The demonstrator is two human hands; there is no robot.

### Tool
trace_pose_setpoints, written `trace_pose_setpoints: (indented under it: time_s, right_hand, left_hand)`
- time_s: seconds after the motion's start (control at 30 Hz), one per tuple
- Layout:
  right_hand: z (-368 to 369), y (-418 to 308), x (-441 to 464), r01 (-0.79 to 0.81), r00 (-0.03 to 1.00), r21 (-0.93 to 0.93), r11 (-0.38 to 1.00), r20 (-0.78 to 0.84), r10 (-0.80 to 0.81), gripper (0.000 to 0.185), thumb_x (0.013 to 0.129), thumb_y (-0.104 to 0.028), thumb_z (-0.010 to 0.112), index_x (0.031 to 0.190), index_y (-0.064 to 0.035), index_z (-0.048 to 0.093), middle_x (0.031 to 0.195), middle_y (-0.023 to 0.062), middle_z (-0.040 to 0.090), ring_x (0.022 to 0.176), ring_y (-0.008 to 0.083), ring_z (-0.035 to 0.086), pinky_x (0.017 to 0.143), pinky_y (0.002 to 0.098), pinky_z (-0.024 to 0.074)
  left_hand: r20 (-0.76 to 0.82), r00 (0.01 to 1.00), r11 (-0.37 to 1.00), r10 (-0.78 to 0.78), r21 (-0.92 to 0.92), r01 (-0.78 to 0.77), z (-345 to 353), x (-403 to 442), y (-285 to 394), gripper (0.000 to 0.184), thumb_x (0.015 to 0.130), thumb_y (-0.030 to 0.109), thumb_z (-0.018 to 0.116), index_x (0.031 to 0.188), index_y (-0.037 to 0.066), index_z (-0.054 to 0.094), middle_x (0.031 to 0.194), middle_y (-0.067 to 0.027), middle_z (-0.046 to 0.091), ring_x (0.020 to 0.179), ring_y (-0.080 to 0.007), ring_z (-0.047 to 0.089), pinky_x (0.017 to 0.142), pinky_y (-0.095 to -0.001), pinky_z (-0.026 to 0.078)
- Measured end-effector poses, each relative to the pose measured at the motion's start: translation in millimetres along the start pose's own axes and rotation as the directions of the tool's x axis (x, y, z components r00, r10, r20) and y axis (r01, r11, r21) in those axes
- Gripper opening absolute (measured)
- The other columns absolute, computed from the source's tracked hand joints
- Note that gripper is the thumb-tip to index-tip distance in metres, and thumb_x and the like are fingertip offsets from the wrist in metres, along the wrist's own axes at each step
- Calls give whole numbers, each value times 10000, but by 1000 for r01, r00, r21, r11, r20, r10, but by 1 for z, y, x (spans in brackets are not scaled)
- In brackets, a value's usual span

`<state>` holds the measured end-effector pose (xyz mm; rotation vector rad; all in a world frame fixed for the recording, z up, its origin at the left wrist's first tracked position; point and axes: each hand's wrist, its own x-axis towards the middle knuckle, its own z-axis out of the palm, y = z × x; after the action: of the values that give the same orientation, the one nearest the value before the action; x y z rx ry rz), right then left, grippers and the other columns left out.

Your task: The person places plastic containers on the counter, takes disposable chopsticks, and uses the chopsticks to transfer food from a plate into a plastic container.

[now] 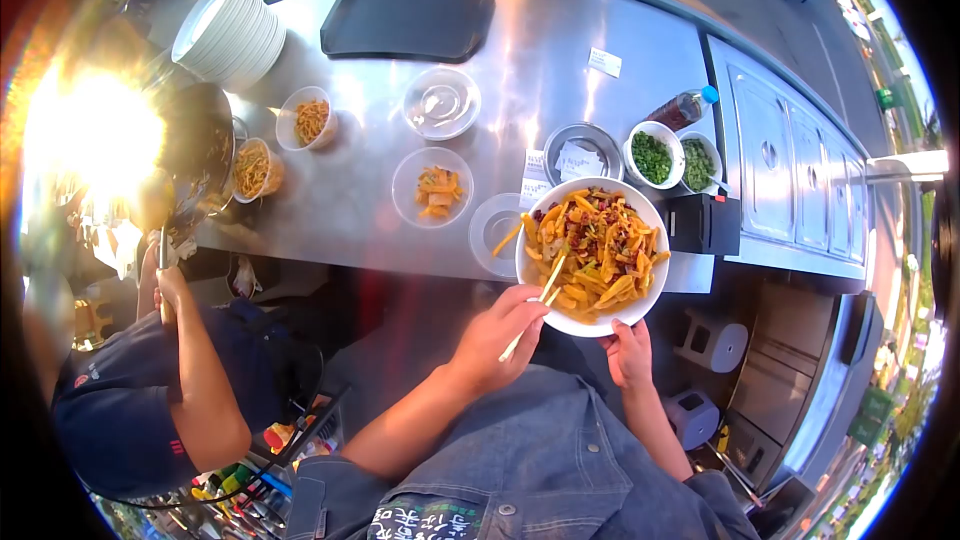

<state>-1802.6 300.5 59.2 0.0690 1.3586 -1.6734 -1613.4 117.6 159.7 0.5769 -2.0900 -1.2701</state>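
My left hand [497, 333] is closed around a pair of light chopsticks [552, 280], whose tips reach into the food. A white bowl [655, 302] is tilted toward me over the counter's front edge, filled with yellow-orange strips [600, 255] topped with dark red bits. My right hand [629, 352] grips the bowl's lower right rim, its thumb by the rim and the other fingers partly hidden underneath. Just left of the bowl lies a clear plastic lid [490, 234], partly covered by it. A clear round container [432, 216] with a few orange pieces stands further left.
Tubs of chopped greens [652, 157], a bottle [686, 108] and a black box [706, 224] stand right of the bowl. At the far left a co-worker's hand [168, 285] holds a handle near a wok [197, 145]. Stacked plates [230, 32] and a black tray [408, 16] sit behind.
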Motion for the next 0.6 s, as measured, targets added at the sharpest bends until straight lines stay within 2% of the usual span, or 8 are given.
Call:
trace_pose_setpoints:
  time_s: [0.1, 0.13, 0.17, 0.23, 0.27, 0.3, 0.47, 0.6]
  right_hand:
    - [2, 1, -5, -14, 1000, 30, 999, 7, 14, 349, 919, -12, 484, 1265, -48, 452, 1179, 93, 594, 1029, 223, 624, 834, 366, 540]
    - [3, 0, -6, -27, 1000, 40, 999, 14, 26, 347, 917, -8, 481, 1261, -49, 458, 1180, 89, 594, 1032, 220, 622, 835, 364, 537]
    - [4, -1, -5, -40, 999, 49, 998, 23, 39, 345, 915, -5, 479, 1257, -50, 463, 1181, 85, 594, 1035, 218, 620, 835, 362, 535]
    - [3, -4, -1, -39, 998, 49, 998, 46, 37, 344, 912, -1, 480, 1252, -45, 467, 1165, 87, 600, 1012, 214, 630, 822, 357, 544]
    - [-4, -1, 5, -43, 996, 38, 998, 74, 40, 342, 911, 7, 482, 1252, -24, 459, 1173, 108, 599, 1020, 239, 636, 841, 379, 552]
    - [-8, 0, 8, -48, 994, 27, 998, 101, 45, 342, 911, 14, 484, 1251, -3, 452, 1180, 129, 598, 1027, 264, 642, 860, 400, 560]
    - [-20, 4, 24, -45, 987, -49, 998, 153, 52, 340, 905, -1, 505, 1242, -1, 462, 1158, 125, 610, 1001, 250, 651, 841, 378, 563]
    - [-13, -3, 33, -51, 982, -140, 989, 172, 75, 340, 898, 1, 510, 1235, 3, 469, 1146, 126, 617, 994, 243, 653, 832, 367, 562]
  left_hand:
    - [-113, 993, 1000, 27, 13, -26, -2, -3, -6, 92, 927, -10, 513, 958, -45, 591, 1053, -190, 585, 794, -224, 639, 706, -304, 534]
    - [-116, 993, 997, -35, -71, 27, -4, -5, -10, 112, 946, 11, 496, 964, -47, 591, 1051, -188, 579, 787, -200, 642, 708, -306, 539]
    - [-119, 992, 997, -41, -66, 34, -9, 0, -13, 143, 970, 47, 475, 972, -49, 581, 1047, -177, 580, 777, -189, 651, 726, -306, 540]
    - [-184, 935, 855, -302, -487, 180, -9, 11, -10, 188, 995, 85, 431, 1016, -44, 566, 1060, -171, 585, 778, -199, 662, 753, -308, 542]
    - [-107, 892, 690, -439, -676, 259, -11, 17, -16, 227, 1014, 126, 387, 1064, -30, 545, 1061, -165, 598, 785, -207, 672, 763, -318, 547]
    - [-84, 863, 621, -498, -729, 288, -14, 24, -22, 226, 1014, 131, 369, 1061, -11, 538, 1043, -163, 615, 775, -224, 676, 745, -344, 559]
    - [-38, 803, 415, -595, -870, 266, -11, 40, -38, 202, 997, 117, 371, 1009, 7, 539, 994, -152, 621, 748, -285, 681, 718, -383, 567]
    - [-54, 773, 388, -632, -885, 256, -2, 39, -42, 195, 996, 119, 377, 1000, 10, 539, 988, -152, 620, 752, -298, 682, 717, -386, 568]
